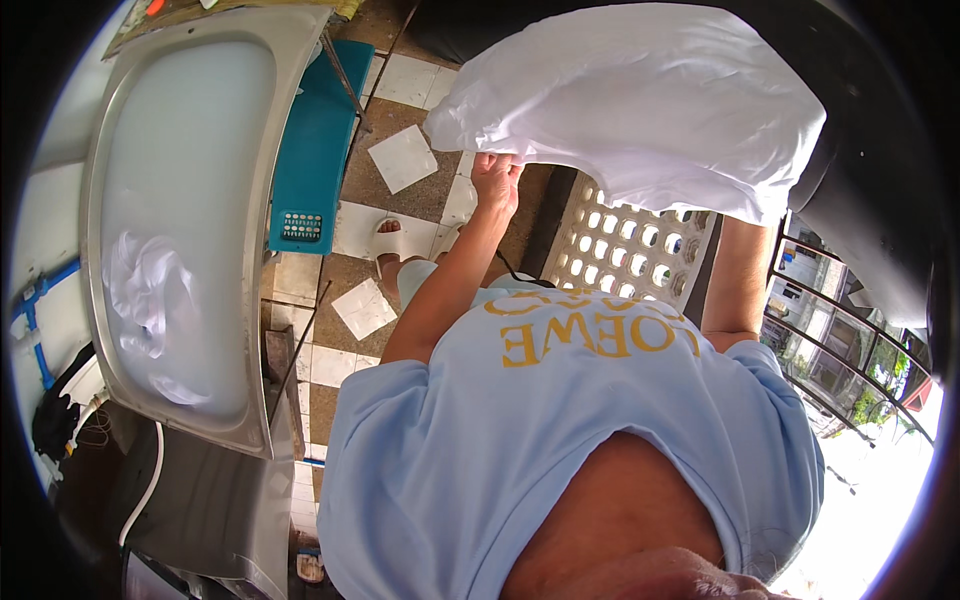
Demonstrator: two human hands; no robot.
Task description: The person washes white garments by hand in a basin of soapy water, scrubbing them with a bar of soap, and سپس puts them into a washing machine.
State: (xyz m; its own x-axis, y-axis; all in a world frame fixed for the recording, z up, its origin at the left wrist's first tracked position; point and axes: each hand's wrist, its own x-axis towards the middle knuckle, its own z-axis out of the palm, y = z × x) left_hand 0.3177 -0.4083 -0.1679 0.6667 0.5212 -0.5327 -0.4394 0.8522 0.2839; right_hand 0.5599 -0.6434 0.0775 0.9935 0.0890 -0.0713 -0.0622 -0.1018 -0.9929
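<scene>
A large white cloth (640,100) is spread out and lifted in front of me, thin and creased. My left hand (497,182) pinches its lower edge at the near left corner, fingertips pressed together. On the right, my forearm (738,270) goes up under the cloth's near right corner. The cloth covers my right hand, so its fingers are hidden. Another bunched white cloth (150,290) lies partly sunk in cloudy water in the metal sink basin (98,200) to my left.
Beside the sink is a teal panel (318,150) with a small perforated patch. Below lies a brown and white tiled floor (395,235). A pale lattice with round holes (600,235) stands under the cloth. Metal window bars (830,320) are at right; blue pipes (32,325) run far left.
</scene>
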